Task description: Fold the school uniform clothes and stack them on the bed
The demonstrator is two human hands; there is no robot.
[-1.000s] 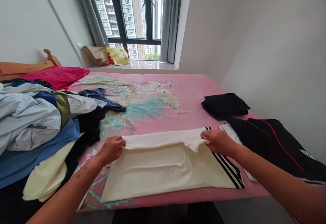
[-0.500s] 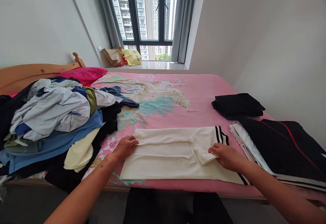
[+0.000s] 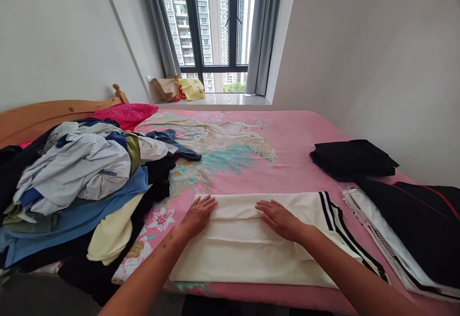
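Note:
A cream garment (image 3: 244,261) with black stripes at its right end lies partly folded along the bed's near edge. Its far side is turned over toward me as a flat strip. On the left end of that strip rests my left hand (image 3: 201,213), open and palm down. My right hand (image 3: 278,217) also lies flat on the cloth near the middle of the fold, fingers stretched out. Neither hand grips the fabric. My right forearm covers part of the garment's right half, so what kind of garment it is I cannot tell.
A loose heap of clothes (image 3: 82,167) spreads over the left side, with jeans (image 3: 176,146) at its far edge. Folded black clothing (image 3: 354,158) and a stack topped by a black garment with red piping (image 3: 413,225) lie at right. Paper bags (image 3: 167,88) stand on the windowsill.
Both hands have let go of the folded edge and now lie flat on it. My right hand has moved left toward the middle. The folded strip lies flatter.

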